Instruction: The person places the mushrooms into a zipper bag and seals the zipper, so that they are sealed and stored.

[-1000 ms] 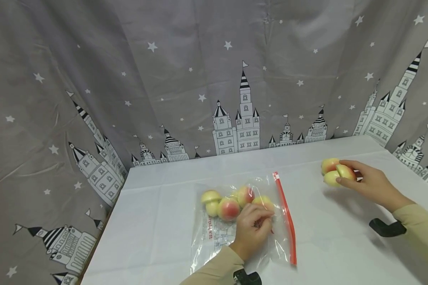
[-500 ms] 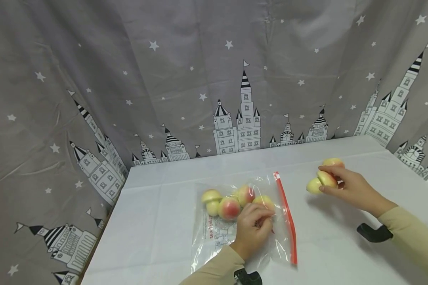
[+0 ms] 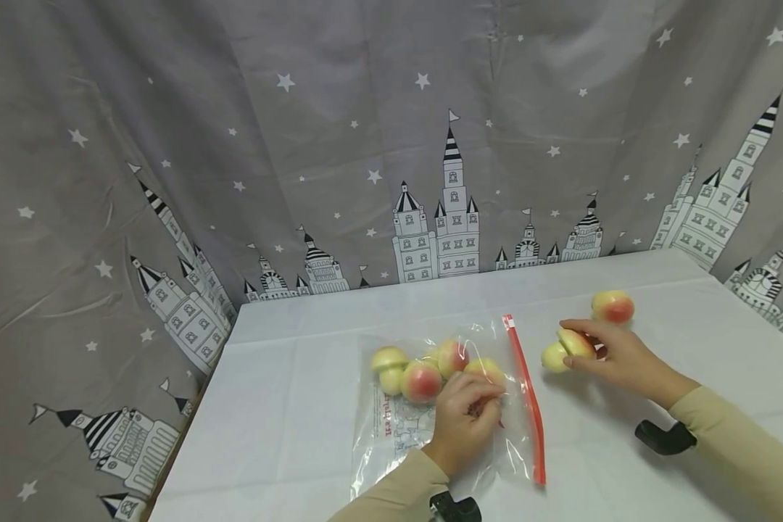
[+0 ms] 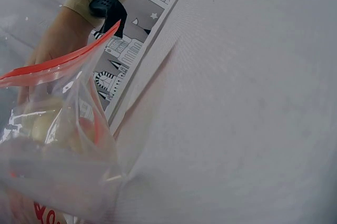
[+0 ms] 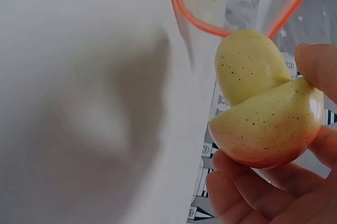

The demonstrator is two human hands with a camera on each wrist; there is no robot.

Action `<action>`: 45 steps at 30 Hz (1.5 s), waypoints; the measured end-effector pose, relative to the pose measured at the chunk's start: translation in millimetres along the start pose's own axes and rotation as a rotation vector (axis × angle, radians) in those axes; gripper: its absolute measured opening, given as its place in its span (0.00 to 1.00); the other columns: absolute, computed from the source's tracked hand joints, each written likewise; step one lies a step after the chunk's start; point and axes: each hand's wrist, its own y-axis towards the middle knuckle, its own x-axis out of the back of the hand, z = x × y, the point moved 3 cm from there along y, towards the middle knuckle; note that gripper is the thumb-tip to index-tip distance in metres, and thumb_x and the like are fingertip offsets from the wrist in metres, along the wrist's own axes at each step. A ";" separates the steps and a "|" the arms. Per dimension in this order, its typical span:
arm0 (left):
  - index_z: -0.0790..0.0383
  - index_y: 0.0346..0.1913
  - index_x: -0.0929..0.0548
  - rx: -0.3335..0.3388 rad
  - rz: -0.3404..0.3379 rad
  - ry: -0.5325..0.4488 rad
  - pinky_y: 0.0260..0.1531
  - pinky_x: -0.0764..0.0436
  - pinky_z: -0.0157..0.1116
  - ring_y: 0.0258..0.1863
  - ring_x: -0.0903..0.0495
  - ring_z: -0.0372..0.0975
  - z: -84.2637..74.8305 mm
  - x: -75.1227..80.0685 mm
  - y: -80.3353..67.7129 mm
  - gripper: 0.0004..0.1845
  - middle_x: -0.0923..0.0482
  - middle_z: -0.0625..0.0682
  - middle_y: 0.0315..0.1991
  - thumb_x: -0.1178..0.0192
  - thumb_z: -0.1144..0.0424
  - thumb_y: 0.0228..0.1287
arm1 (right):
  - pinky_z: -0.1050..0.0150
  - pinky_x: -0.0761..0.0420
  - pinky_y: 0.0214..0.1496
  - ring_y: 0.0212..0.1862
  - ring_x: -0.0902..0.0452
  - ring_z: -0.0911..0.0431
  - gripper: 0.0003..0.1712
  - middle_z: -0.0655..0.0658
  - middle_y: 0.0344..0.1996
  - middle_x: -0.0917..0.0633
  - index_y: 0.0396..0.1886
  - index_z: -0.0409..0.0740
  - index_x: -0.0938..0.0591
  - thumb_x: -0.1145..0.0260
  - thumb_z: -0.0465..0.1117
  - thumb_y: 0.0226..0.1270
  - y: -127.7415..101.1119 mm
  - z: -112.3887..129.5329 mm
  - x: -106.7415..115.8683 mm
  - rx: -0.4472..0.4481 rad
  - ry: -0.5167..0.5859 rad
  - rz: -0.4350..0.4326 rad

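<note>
Right hand (image 3: pixel 616 355): fingers and thumb curled round a two-part peach piece (image 3: pixel 564 349), yellow-green with a pink blush, held just above the white tablecloth (image 3: pixel 626 464), right of centre. Right wrist view: fingertips (image 5: pixel 318 68) press the blushed half from the right; the pale half (image 5: pixel 246 71) points toward the red-rimmed bag mouth (image 5: pixel 210 21).

Left hand (image 3: pixel 465 420): knuckles up, fingers curled, pinching the clear plastic of the zip bag (image 3: pixel 391 435) at its right part, near the red zip strip (image 3: pixel 525 399). Left wrist view: bag film bunched close to the lens, red strip (image 4: pixel 58 63) raised across the upper left, the opposite hand's wrist (image 4: pixel 63 34) behind it.

Bag: lies flat at table centre, opening to the right, the strip running from far to near. Inside, at the far end, a cluster of peach pieces (image 3: pixel 424 366), some blushed, some pale; exact count cannot be told. Red print on the film at the near left.

Single whole peach (image 3: pixel 612 307): on the cloth, far right, just beyond the right hand, not touched.

Both sleeves tan; black strap (image 3: pixel 665 437) at the right wrist.

Backdrop: grey curtain (image 3: pixel 235 145) with white stars and castle drawings, hanging behind and left of the table
</note>
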 end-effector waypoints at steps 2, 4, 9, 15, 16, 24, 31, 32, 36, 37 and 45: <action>0.57 0.34 0.10 0.002 0.002 0.001 0.40 0.25 0.20 0.35 0.20 0.37 -0.3 0.0 0.2 0.14 0.16 0.47 0.31 0.36 0.77 0.46 | 0.70 0.22 0.35 0.38 0.26 0.73 0.32 0.41 0.45 0.13 0.60 0.32 0.20 0.22 0.36 0.54 -0.5 2.6 -2.1 0.008 0.003 0.003; 0.57 0.34 0.10 0.002 0.004 0.005 0.40 0.25 0.20 0.35 0.20 0.37 -0.6 0.0 0.4 0.14 0.16 0.47 0.31 0.36 0.77 0.46 | 0.70 0.21 0.36 0.39 0.26 0.73 0.32 0.40 0.47 0.13 0.60 0.33 0.20 0.22 0.37 0.55 -0.8 5.3 -4.0 0.008 0.002 0.009; 0.57 0.34 0.10 -0.002 0.001 0.010 0.40 0.25 0.20 0.34 0.20 0.37 -0.4 0.0 0.7 0.14 0.16 0.47 0.31 0.36 0.77 0.46 | 0.70 0.20 0.39 0.40 0.26 0.73 0.33 0.42 0.48 0.13 0.62 0.35 0.20 0.23 0.39 0.57 -2.2 12.7 -9.6 -0.005 0.014 0.041; 0.57 0.34 0.10 0.000 0.003 0.010 0.39 0.26 0.19 0.34 0.21 0.37 0.2 -0.1 0.7 0.14 0.17 0.47 0.31 0.36 0.77 0.46 | 0.70 0.20 0.39 0.41 0.27 0.72 0.32 0.43 0.48 0.13 0.61 0.35 0.20 0.22 0.38 0.55 -3.4 21.7 -16.8 0.058 0.027 0.042; 0.57 0.34 0.10 0.001 0.004 0.010 0.39 0.26 0.19 0.34 0.21 0.37 0.3 -0.2 0.6 0.14 0.17 0.47 0.31 0.36 0.77 0.46 | 0.70 0.19 0.39 0.41 0.27 0.72 0.32 0.43 0.48 0.13 0.61 0.35 0.20 0.22 0.38 0.55 -3.8 23.0 -18.1 0.066 0.030 0.041; 0.58 0.34 0.10 0.000 -0.003 0.007 0.39 0.26 0.19 0.33 0.21 0.37 0.7 0.1 -0.6 0.14 0.17 0.47 0.31 0.36 0.77 0.46 | 0.70 0.19 0.41 0.43 0.27 0.72 0.32 0.41 0.51 0.13 0.62 0.36 0.20 0.23 0.41 0.58 -3.1 28.5 -34.0 0.067 0.070 0.101; 0.58 0.34 0.10 -0.007 -0.002 -0.004 0.39 0.26 0.19 0.34 0.20 0.37 0.8 -0.2 -0.4 0.14 0.16 0.48 0.31 0.36 0.78 0.45 | 0.69 0.19 0.41 0.42 0.26 0.71 0.31 0.46 0.48 0.13 0.62 0.39 0.20 0.24 0.42 0.59 -0.4 30.5 -42.1 0.072 0.079 0.115; 0.58 0.34 0.10 -0.009 -0.003 -0.005 0.39 0.26 0.19 0.34 0.20 0.37 0.8 -0.2 -0.3 0.14 0.16 0.48 0.31 0.36 0.78 0.45 | 0.69 0.19 0.41 0.42 0.26 0.71 0.31 0.47 0.47 0.13 0.62 0.39 0.20 0.24 0.42 0.59 0.2 30.9 -42.7 0.074 0.081 0.110; 0.58 0.34 0.10 -0.019 -0.008 -0.008 0.39 0.27 0.18 0.34 0.20 0.37 1.2 -0.5 0.1 0.15 0.16 0.48 0.31 0.36 0.78 0.45 | 0.69 0.19 0.41 0.42 0.26 0.71 0.29 0.49 0.46 0.13 0.61 0.41 0.19 0.24 0.41 0.59 1.3 31.5 -45.0 0.067 0.086 0.109; 0.57 0.34 0.10 -0.020 -0.009 -0.009 0.39 0.27 0.18 0.33 0.20 0.37 1.4 -0.6 0.1 0.15 0.16 0.48 0.31 0.37 0.78 0.45 | 0.69 0.19 0.41 0.42 0.26 0.71 0.29 0.49 0.46 0.13 0.61 0.40 0.19 0.25 0.41 0.59 1.5 31.4 -45.8 0.065 0.087 0.109; 0.57 0.34 0.10 -0.030 -0.015 -0.008 0.39 0.26 0.19 0.34 0.20 0.37 2.8 -1.0 -0.6 0.15 0.16 0.48 0.31 0.36 0.77 0.45 | 0.69 0.18 0.42 0.42 0.27 0.70 0.29 0.44 0.48 0.13 0.60 0.36 0.19 0.25 0.41 0.59 3.4 32.3 -53.0 0.024 0.114 0.148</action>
